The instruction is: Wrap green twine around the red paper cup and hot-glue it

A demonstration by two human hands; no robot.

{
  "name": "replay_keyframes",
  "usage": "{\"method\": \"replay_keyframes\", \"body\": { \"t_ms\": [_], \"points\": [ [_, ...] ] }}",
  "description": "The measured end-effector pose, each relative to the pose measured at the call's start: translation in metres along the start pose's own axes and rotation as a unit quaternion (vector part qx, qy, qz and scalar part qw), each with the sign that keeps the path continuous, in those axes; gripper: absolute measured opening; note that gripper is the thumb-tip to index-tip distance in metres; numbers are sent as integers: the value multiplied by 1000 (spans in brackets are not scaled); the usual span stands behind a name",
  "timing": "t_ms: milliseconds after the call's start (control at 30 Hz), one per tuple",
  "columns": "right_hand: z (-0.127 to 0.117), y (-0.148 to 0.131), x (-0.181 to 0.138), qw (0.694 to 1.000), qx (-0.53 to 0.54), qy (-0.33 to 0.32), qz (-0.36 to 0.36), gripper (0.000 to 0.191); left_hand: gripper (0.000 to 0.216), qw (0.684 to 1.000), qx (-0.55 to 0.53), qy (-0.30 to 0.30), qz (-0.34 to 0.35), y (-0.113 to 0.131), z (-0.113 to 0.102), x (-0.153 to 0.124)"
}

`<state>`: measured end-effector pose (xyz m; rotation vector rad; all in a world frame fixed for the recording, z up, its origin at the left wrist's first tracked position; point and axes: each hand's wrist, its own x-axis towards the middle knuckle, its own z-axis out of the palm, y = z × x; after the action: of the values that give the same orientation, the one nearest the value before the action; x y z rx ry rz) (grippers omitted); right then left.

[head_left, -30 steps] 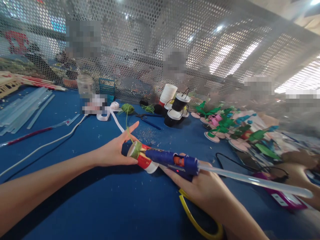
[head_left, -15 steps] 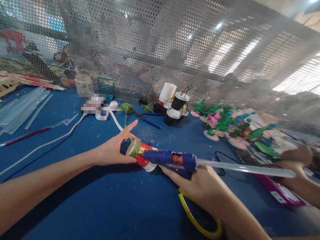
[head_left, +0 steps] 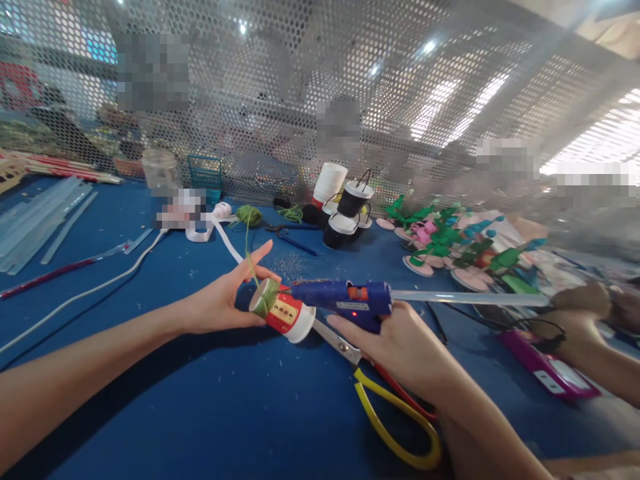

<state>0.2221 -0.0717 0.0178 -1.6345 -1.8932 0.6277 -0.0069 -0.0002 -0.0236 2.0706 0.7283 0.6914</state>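
Note:
My left hand [head_left: 225, 293] grips the base end of a red-and-white paper cup [head_left: 290, 313] lying on its side, thumb below and fingers partly hidden behind it. Green yarn [head_left: 267, 298] is wound around that end, and its strand runs up over the fingers to a yarn ball [head_left: 249, 215]. Closed around the handle of a blue glue gun [head_left: 345, 297] is my right hand [head_left: 400, 347]. The gun's nozzle points left, at or close to the yarn's edge; a long clear glue stick [head_left: 465, 298] sticks out behind it. Scissors [head_left: 345, 348] lie partly beneath my right hand.
Black cups [head_left: 340, 230], a white cup stack [head_left: 330, 181] and pliers [head_left: 280, 229] stand or lie at the back. Paper plants [head_left: 440, 247] fill the right. Another person's hand [head_left: 575, 333] is near a purple power strip [head_left: 550, 370]. Clear glue sticks [head_left: 45, 220] lie left.
The glue gun has lifted slightly and its nozzle has shifted to the cup's upper side, uncovering the cup's label and the scissors' blades. My left hand keeps its hold on the cup.

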Motion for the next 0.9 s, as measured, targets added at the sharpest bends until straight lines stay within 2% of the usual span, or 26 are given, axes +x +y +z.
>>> {"method": "replay_keyframes", "body": {
  "t_ms": [167,300,467,533,633,700,733,900],
  "points": [
    [0,0,4,1000,-1,-4,6,23,94,1000,20,-5,3,0,-1,0],
    [1,3,8,998,1,-2,57,25,85,1000,29,-13,4,1,-3,0],
    [-5,9,19,990,112,-18,85,20,89,1000,25,3,0,1,-4,0],
    [-8,15,27,987,137,21,80,21,92,1000,23,13,-7,1,-5,1],
    [-11,27,44,987,87,108,78,22,95,999,28,24,-26,3,-6,1],
    [-11,36,57,989,23,107,98,21,96,999,29,28,-35,4,-7,1],
    [-9,41,64,990,0,85,116,23,97,998,28,29,-37,5,-7,1],
    [7,61,90,984,-27,65,163,30,98,999,20,20,-34,7,-6,-1]
  ]
}}
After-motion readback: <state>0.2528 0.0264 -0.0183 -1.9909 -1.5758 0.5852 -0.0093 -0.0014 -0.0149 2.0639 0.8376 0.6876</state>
